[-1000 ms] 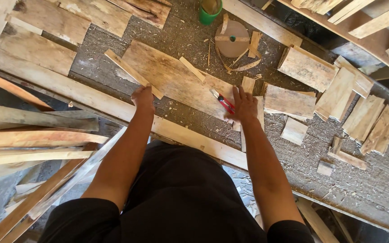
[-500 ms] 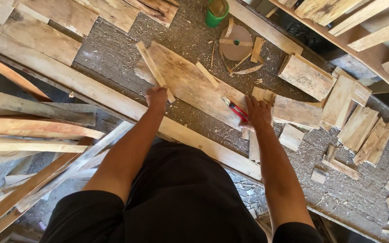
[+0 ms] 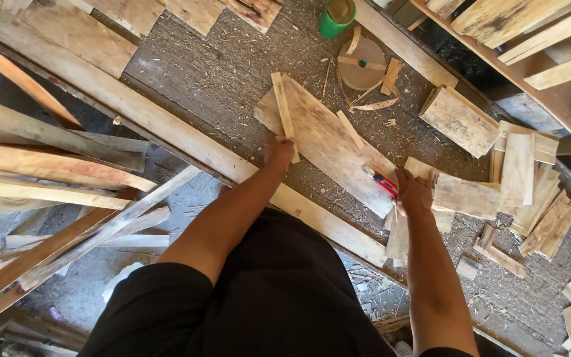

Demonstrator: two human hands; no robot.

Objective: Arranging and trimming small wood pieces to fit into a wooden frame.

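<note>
A broad wooden board [image 3: 328, 142] lies slanted on the sawdust-covered bench. My left hand [image 3: 277, 152] rests on its near left edge, fingers against a thin wooden strip [image 3: 284, 114] that lies across the board. My right hand [image 3: 412, 192] is on the board's right end and grips a red pencil [image 3: 381, 180], its tip pointing left over the wood. A second thin strip [image 3: 350, 129] lies loose on the board between my hands.
Short offcut blocks [image 3: 520, 182] are piled to the right, with a larger block [image 3: 460, 121] behind them. A green cup [image 3: 335, 18] and a round wooden disc [image 3: 361, 64] stand at the back. Long planks [image 3: 47, 165] lean at the left, below the bench's front beam [image 3: 166, 129].
The view has shifted, so the bench sits further right. Both hands stay on the board, the right still holding the pencil.
</note>
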